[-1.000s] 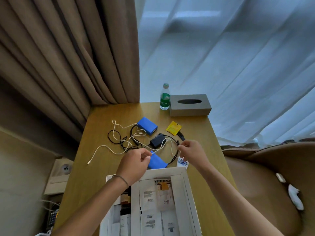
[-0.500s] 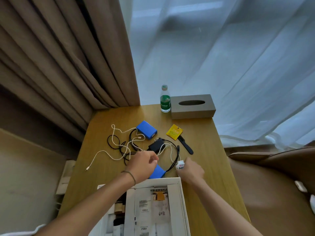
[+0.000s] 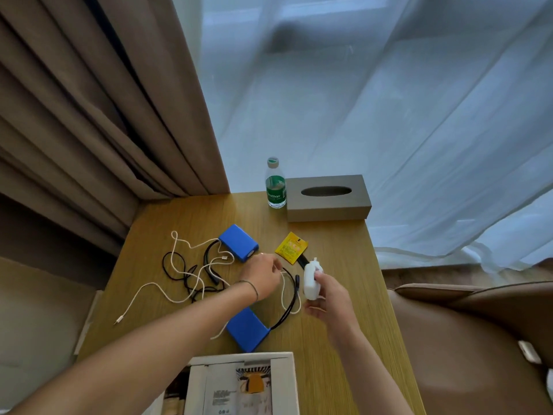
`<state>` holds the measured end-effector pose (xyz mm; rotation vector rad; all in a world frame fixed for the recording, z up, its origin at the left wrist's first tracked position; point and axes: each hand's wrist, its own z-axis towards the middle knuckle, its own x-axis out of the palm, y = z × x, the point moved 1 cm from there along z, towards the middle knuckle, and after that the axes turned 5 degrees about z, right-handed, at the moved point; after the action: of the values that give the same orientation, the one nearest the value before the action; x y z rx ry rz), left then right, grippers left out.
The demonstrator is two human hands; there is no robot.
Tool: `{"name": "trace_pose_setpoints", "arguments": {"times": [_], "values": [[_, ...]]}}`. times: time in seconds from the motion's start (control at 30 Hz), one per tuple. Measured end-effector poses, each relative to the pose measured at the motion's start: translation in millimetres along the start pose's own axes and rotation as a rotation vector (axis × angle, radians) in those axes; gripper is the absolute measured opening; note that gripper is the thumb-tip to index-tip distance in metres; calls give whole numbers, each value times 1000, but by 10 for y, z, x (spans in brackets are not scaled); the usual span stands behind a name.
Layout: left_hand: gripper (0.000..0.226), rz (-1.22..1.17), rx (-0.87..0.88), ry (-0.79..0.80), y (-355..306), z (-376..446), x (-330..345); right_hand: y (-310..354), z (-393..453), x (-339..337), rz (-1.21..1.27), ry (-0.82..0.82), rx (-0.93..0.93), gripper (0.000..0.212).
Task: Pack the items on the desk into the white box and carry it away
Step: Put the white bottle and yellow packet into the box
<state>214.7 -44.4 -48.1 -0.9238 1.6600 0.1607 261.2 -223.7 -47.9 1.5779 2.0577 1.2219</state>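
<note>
Gripped in the right hand [image 3: 324,298], a white charger [image 3: 311,280] is lifted just above the desk [image 3: 338,241] near its right edge. What the left hand [image 3: 263,275] holds cannot be told; its curled fingers sit among the white cable [image 3: 155,290] and black cable [image 3: 288,307] at mid-desk. One blue pack [image 3: 238,246] lies toward the far edge, another blue pack [image 3: 247,329] near the front edge, just beyond the white box [image 3: 288,381]. A yellow sachet [image 3: 291,247] lies beyond the charger.
</note>
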Motion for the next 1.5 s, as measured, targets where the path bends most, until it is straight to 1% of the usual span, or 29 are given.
{"name": "trace_pose_setpoints", "arguments": {"times": [0.1, 0.2, 0.37, 0.5, 0.57, 0.7, 0.8, 0.83, 0.87, 0.9, 0.93, 1.07, 1.13, 1.3, 1.4, 1.5], "values": [[20, -78, -88, -17, -61, 351, 70, 37, 11, -41, 72, -8, 4, 16], [34, -68, -123, -26, -115, 633, 148, -4, 33, -54, 107, -27, 23, 16], [61, 84, -154, -40, -212, 850, 324, -89, 41, -67, 146, -49, 67, 21], [73, 207, -182, -29, -296, 948, 401, -112, -5, -76, 117, -41, 76, 24], [75, 209, -197, -15, -335, 990, 391, -115, -38, -69, 100, -37, 74, 24], [68, 118, -199, 24, -342, 1024, 351, -100, -124, 24, 78, 2, 61, 23], [60, 7, -178, 22, -281, 986, 323, -53, -205, 121, 75, 22, 60, 41], [52, -29, -164, 15, -260, 957, 298, -37, -240, 148, 69, 29, 54, 45], [39, -58, -142, 7, -241, 923, 272, -23, -280, 173, 64, 41, 45, 49], [25, -81, -113, 3, -228, 874, 232, -4, -328, 201, 60, 56, 37, 51], [16, -108, -78, -2, -222, 809, 184, 17, -384, 227, 52, 72, 28, 51], [18, -264, 37, -2, -180, 420, -110, 97, -650, 353, -3, 145, -15, 49], [16, -325, 66, -12, -111, 202, -279, 112, -799, 421, -35, 186, -51, 52], [20, -515, 99, -41, 121, -369, -616, 60, -1204, 579, -112, 264, -102, 58], [19, -622, 97, -83, 278, -706, -760, -47, -1422, 664, -219, 314, -129, 44], [17, -711, 94, -99, 465, -1026, -859, -209, -1594, 740, -363, 296, -103, 32]]}}
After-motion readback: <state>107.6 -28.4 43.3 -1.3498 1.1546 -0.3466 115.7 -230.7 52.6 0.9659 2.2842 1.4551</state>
